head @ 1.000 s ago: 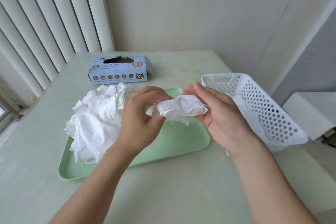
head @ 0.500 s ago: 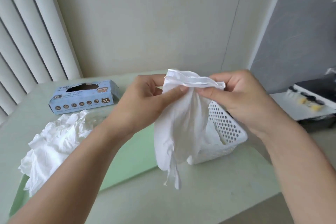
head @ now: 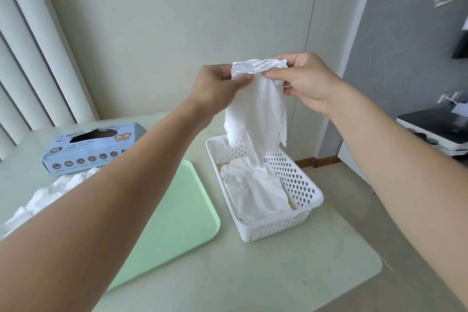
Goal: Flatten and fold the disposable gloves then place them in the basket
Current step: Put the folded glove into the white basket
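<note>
While each hand, left (head: 215, 86) and right (head: 307, 81), pinches a cuff corner, the glove (head: 255, 109) hangs limp above the basket (head: 301, 185). Thin, light and clingy, it probably handles best by that cuff.

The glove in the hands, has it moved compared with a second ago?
Yes. The glove was bunched low over the green tray; it now hangs unrolled, raised above the white basket.

I seem to be in a plain room at home: my pale green glass-topped table (head: 253, 273) stands in a corner against cream walls (head: 177, 20), white vertical window blinds (head: 33, 58) hang on my left, and a grey textured wall panel (head: 395, 40) is on my right.
</note>
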A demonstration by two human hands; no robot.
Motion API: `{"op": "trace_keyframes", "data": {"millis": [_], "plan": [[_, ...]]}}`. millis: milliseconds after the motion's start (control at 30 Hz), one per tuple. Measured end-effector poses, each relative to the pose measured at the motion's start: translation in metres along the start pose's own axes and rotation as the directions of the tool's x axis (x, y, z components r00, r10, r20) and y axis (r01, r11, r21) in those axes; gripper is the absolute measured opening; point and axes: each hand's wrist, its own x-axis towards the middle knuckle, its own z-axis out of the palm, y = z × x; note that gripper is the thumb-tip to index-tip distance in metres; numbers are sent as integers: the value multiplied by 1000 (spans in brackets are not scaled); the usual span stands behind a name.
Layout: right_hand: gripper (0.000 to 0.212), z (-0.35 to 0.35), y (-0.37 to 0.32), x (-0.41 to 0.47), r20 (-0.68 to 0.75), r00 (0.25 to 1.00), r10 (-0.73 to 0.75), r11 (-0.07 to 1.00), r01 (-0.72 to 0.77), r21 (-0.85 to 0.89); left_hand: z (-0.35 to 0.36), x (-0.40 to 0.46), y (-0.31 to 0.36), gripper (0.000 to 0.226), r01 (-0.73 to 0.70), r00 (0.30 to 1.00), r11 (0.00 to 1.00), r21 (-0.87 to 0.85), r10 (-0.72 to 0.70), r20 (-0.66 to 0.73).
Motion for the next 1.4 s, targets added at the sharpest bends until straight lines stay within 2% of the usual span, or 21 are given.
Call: {"op": "trace_keyframes", "data": {"millis": [67,133,233,333,400,467,500,633,767,833,867,900,967,1000,1100,1167,1200,1233,1300,1400], "plan": [[13,-6,4,6,-27,997,-66,998,67,18,-1,7,-4,12,-52,999,999,17,52,-9],[9,-11,18,0,-1,995,-102,994,102,32,-1,6,-21,32,-79,997,994,81,79,12],[12,-10,60,-25,109,990,-94,991,104,-90,-2,-12,-66,47,-174,977,946,274,131,168],[15,-7,98,-59,335,942,31,977,42,-208,-1,-45,-105,22,-323,914,826,463,145,379],[12,-2,116,-74,467,874,135,914,72,-399,3,-65,-118,11,-365,862,765,530,63,503],[10,3,125,-82,511,836,201,783,176,-596,9,-75,-121,9,-346,808,745,570,-72,585],[10,5,126,-85,518,829,211,739,211,-640,12,-76,-120,10,-338,787,746,574,-110,606],[11,10,126,-82,564,765,311,635,274,-722,23,-76,-104,18,-347,723,703,621,-221,655],[11,14,116,-69,633,583,509,571,321,-755,40,-79,-92,15,-343,607,656,672,-391,692],[15,16,104,-61,638,493,592,573,299,-763,48,-81,-90,15,-360,564,646,673,-425,708],[18,17,97,-55,637,474,608,594,260,-761,51,-82,-91,16,-364,548,639,677,-441,711],[18,20,94,-49,647,483,590,636,215,-741,54,-83,-91,18,-364,536,630,686,-461,707],[16,30,99,-35,655,561,506,693,188,-696,57,-83,-90,24,-356,521,605,712,-505,689],[14,38,104,-30,628,602,493,665,204,-718,59,-83,-89,27,-346,516,598,723,-522,679],[17,59,128,-20,556,663,501,507,295,-810,63,-83,-87,29,-337,511,600,726,-531,676],[26,64,141,-16,516,757,400,528,270,-805,64,-84,-86,31,-348,518,588,730,-529,673],[38,64,147,-13,489,798,352,545,250,-800,65,-85,-86,31,-354,522,583,731,-525,672],[53,64,152,-11,474,811,343,543,241,-804,66,-85,-86,32,-359,527,580,732,-521,671],[79,65,158,-9,496,774,394,511,264,-818,66,-86,-86,32,-367,523,580,728,-519,676],[99,65,156,-11,512,711,482,461,291,-838,58,-84,-82,28,-366,506,583,726,-529,681]]}}
